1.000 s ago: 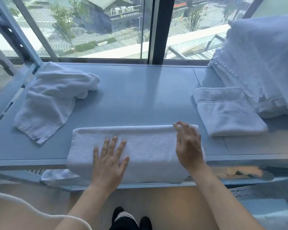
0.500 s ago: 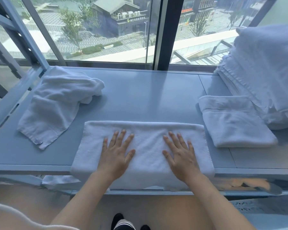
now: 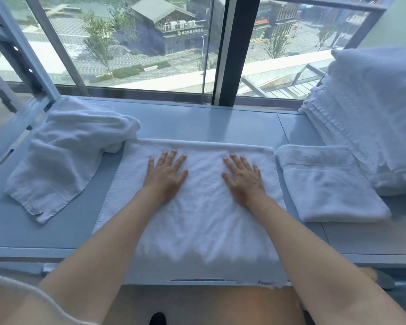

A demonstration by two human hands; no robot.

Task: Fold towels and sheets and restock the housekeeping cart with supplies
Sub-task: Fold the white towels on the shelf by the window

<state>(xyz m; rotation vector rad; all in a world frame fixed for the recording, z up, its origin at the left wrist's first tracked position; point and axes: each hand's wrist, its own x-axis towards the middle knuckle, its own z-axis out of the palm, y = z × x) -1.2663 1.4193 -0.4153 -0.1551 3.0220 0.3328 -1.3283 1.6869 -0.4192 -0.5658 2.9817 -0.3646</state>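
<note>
- Head view: a white towel (image 3: 204,207) lies flat on the grey shelf top (image 3: 197,123), its near edge hanging over the front rim.
- Left hand (image 3: 165,175) rests palm down on the towel's left half, fingers straight and spread, gripping nothing.
- Right hand (image 3: 244,179) presses flat on the right half, fingers likewise spread.
- Crumpled towel (image 3: 66,156) lies to the left, touching the flat towel's far left corner.
- Folded towel (image 3: 326,184) sits just beside it on the right, against a tall stack of white linen (image 3: 373,118).
</note>
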